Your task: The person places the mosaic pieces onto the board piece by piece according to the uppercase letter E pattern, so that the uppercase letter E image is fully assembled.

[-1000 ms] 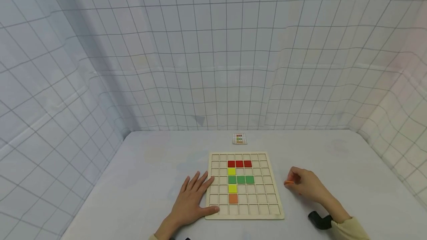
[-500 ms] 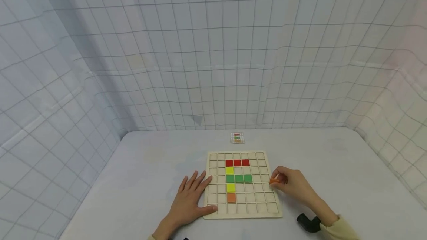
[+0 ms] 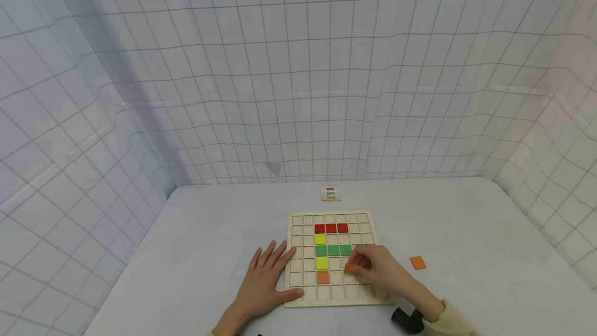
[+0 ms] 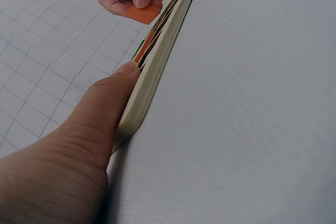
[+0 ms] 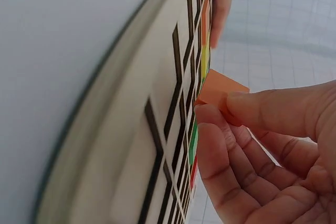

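Observation:
On the table lies a cream gridded board with square tiles set in its cells. It bears three red tiles in a row, three green tiles, two yellow ones and one orange tile. My left hand rests flat with spread fingers along the board's left edge, thumb and index tips over its border. Between thumb and fingers, my right hand pinches another orange tile, tilted and close over the board's right half, below the green row.
One loose orange tile lies on the table right of the board. Behind the board sits a small card printed with a coloured grid. A black object is at my right wrist. White gridded curtains surround the table.
My right hand has moved left from beside the board to over it, carrying the orange tile. The loose orange tile now shows on the table. My left hand stays in place.

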### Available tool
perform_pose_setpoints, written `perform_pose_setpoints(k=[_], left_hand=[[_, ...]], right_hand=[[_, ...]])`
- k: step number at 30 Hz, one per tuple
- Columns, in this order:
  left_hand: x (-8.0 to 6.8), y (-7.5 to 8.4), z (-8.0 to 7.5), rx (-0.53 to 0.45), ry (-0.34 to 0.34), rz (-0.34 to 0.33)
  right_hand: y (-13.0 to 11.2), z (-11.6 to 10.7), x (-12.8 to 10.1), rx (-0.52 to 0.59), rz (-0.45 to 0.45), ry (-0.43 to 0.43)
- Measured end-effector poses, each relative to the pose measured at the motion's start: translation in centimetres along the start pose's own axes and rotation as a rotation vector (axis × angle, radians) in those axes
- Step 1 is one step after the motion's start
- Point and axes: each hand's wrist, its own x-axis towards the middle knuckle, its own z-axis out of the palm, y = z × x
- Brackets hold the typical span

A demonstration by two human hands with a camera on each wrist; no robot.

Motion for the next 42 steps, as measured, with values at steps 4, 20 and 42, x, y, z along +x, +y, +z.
perform_pose_setpoints(k=[4, 20, 42], left_hand=[[0.0, 0.0, 0.0, 0.000, -0.004, -0.002], [0.0, 0.1, -0.1, 0.006, 0.003, -0.003], [0.0, 0.2, 0.0, 0.008, -0.005, -0.010]], right_hand=[[-0.4, 0.8, 0.4, 0.015, -0.014, -0.025], [-1.2, 2.2, 1.2, -0.068, 0.044, -0.038], [-1.0, 2.1, 0.8, -0.199, 0.060, -0.034]])
